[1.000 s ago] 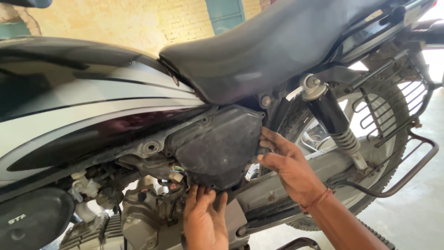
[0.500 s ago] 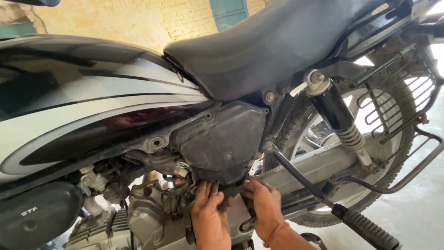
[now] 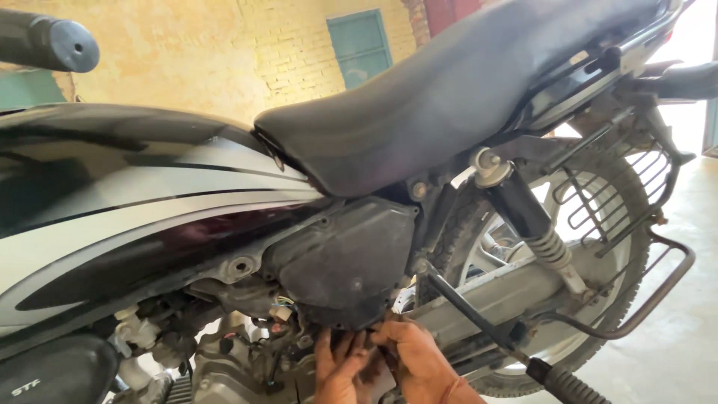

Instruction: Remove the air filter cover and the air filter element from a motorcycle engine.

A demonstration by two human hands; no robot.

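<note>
1. Side cover (image 3: 340, 262), a dusty black plastic panel, is seen mounted under the front of the seat (image 3: 449, 97) and behind the striped fuel tank (image 3: 134, 202); its long axis slopes down toward the engine.
2. Left hand (image 3: 338, 368) is held just below the cover's bottom edge, fingers spread upward and touching nothing clearly gripped.
3. Right hand (image 3: 415, 357) is placed beside it, fingers curled at the cover's lower corner; what is pinched cannot be told.
4. Both hands lie directly beneath the cover, the right slightly nearer.
5. Kick-start lever (image 3: 486, 329) crosses close on the right; wiring (image 3: 284, 307) crowds the left
</note>
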